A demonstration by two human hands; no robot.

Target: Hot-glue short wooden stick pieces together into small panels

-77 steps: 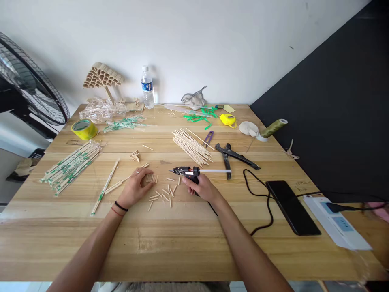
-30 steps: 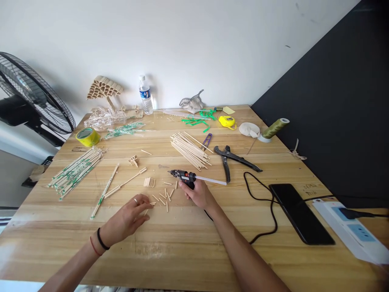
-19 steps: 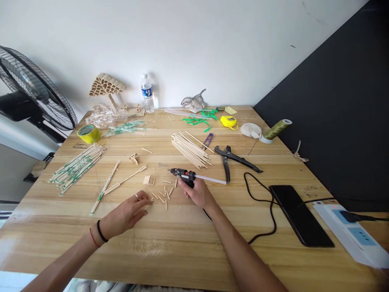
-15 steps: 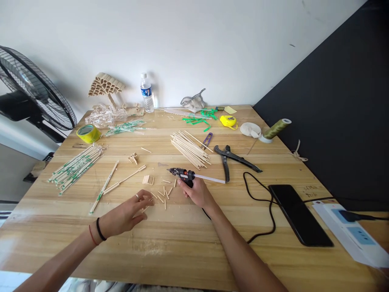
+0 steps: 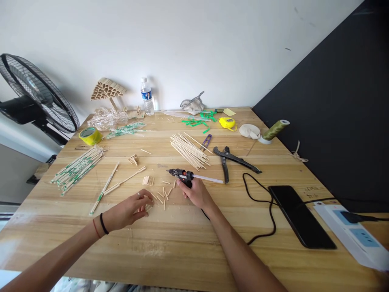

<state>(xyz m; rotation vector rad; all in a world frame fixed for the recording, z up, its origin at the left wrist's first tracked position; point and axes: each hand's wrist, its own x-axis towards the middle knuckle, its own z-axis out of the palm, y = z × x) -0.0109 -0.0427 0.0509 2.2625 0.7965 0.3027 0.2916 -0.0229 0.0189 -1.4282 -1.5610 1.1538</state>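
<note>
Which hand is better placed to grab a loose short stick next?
Left, I'd say: the left hand is beside the scattered short sticks, while the right hand is taken up gripping the glue gun.

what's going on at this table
A person grips a black glue gun in the right hand, a pale glue stick jutting from its back. The left hand is low beside some scattered short sticks; whether its fingers hold one is hard to tell. Just beyond that hand, a small row of sticks lies side by side. A pile of long sticks lies behind the glue gun.
</note>
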